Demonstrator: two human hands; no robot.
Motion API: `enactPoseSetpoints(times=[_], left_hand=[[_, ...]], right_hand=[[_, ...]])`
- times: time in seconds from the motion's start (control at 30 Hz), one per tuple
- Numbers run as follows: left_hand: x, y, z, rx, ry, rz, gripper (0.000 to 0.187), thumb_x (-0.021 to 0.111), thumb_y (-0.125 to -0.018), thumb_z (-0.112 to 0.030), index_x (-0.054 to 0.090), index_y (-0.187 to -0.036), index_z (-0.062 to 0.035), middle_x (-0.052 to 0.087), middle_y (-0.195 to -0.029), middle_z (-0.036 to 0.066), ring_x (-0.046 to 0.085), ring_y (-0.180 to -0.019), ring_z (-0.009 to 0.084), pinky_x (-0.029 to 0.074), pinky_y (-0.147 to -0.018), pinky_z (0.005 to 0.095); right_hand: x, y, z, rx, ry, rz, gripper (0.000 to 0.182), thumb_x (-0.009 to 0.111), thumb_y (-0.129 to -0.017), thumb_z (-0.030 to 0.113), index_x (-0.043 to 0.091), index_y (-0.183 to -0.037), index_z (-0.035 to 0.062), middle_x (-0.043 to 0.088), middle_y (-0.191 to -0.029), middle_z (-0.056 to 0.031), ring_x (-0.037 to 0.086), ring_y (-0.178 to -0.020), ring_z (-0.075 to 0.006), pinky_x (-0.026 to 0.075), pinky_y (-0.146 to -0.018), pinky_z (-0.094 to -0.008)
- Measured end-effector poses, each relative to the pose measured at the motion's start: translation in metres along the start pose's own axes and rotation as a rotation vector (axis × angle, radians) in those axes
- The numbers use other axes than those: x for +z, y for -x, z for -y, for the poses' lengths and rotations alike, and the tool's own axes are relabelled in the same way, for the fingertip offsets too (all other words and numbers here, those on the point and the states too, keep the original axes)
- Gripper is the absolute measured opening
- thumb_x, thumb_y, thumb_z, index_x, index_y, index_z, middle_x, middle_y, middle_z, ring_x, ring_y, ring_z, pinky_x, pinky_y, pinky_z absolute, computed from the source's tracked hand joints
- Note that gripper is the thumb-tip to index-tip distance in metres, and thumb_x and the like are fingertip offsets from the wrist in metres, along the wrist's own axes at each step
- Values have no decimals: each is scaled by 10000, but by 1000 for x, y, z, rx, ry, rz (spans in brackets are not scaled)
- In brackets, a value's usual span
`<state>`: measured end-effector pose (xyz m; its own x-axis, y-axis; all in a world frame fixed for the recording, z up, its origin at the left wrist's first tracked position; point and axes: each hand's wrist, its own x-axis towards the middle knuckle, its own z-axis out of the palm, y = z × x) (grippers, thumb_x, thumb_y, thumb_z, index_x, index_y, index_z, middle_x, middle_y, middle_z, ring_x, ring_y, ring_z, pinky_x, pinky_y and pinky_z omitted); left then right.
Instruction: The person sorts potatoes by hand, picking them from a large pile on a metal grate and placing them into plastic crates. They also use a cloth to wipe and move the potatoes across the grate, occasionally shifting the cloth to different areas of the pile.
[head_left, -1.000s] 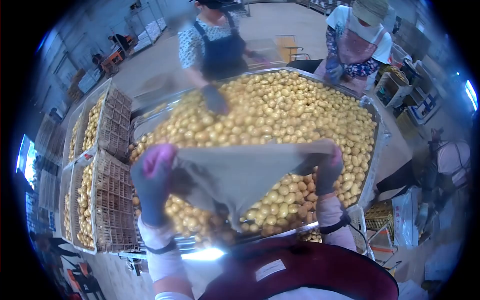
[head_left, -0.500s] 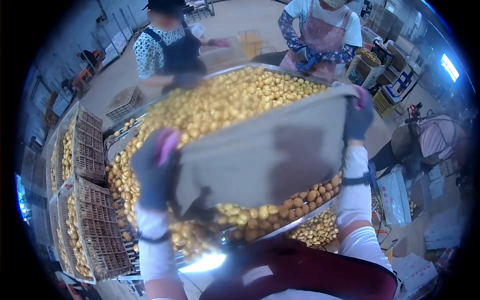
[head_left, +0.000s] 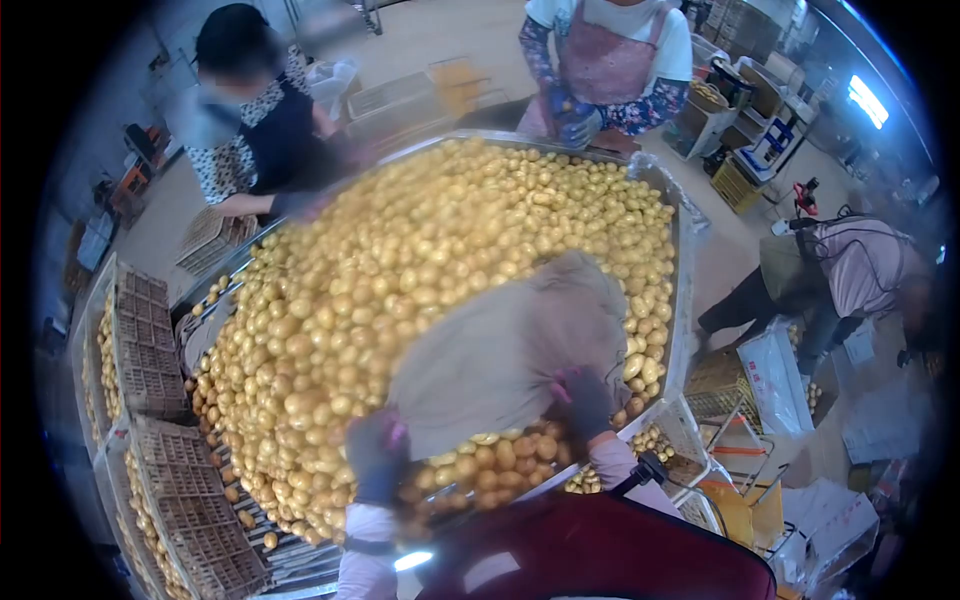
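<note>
Cloth (head_left: 490, 350) over potatoes (head_left: 340, 330), crates (head_left: 195, 500) alongside

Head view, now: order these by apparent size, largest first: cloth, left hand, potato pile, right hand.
1. Potato pile
2. Cloth
3. Left hand and right hand: look alike, so not ranked

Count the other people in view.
3: a person in a dark apron, upper left; a person in a pink apron, top, right of centre; a bending person, right. Others may be hidden.
</note>
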<state>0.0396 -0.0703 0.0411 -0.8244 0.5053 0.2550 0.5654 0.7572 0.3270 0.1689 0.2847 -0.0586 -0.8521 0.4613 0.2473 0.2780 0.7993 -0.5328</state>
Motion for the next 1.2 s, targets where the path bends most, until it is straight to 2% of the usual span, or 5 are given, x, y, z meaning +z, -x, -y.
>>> enactPoseSetpoints(times=[0.13, 0.33, 0.53, 0.83, 1.2], left_hand=[[-29, -11, -37, -409, 816, -50, 214, 727, -844, -141, 653, -1029, -61, 641, -938, 99, 637, -826, 221, 500, -731, 316], [-78, -12, -61, 9, 191, -63, 196, 686, -827, -77, 626, -1013, -56, 619, -989, 125, 639, -825, 281, 511, -696, 358], [-80, -63, -69, 183, 142, -137, 403, 600, -763, -70, 605, -1166, -76, 602, -1154, 240, 617, -1014, 445, 533, -831, 497], [65, -162, 16, 198, -182, 39, 518, 575, -905, -295, 522, -1391, -126, 422, -1491, 192, 339, -1408, 440, 233, -1170, 568], [58, -189, 14, 53, -36, 211, 376, 489, -969, -378, 597, -1259, -164, 469, -1425, 180, 427, -1305, 415, 292, -1103, 581]], right_hand=[[-36, -30, -2, 173, -36, -107, 233, 667, -907, 315, 698, -989, 99, 671, -974, -135, 636, -911, -336, 521, -779, -444], [-122, -57, -71, 458, -86, -794, 519, 609, -968, 462, 672, -1153, -19, 716, -961, -117, 670, -859, -226, 512, -776, -375], [-230, -222, -39, -80, -539, -1295, 346, 547, -1027, 222, 553, -1290, -1, 646, -1140, -79, 628, -945, -142, 506, -826, -262], [-95, -421, -35, -200, 137, -124, 515, 548, -886, 9, 483, -1397, 21, 499, -1414, -257, 477, -1329, -390, 361, -1123, -431], [73, -446, -179, -133, 40, -366, 416, 590, -888, 200, 587, -1282, 65, 623, -1217, -201, 583, -1171, -355, 450, -1010, -415]])
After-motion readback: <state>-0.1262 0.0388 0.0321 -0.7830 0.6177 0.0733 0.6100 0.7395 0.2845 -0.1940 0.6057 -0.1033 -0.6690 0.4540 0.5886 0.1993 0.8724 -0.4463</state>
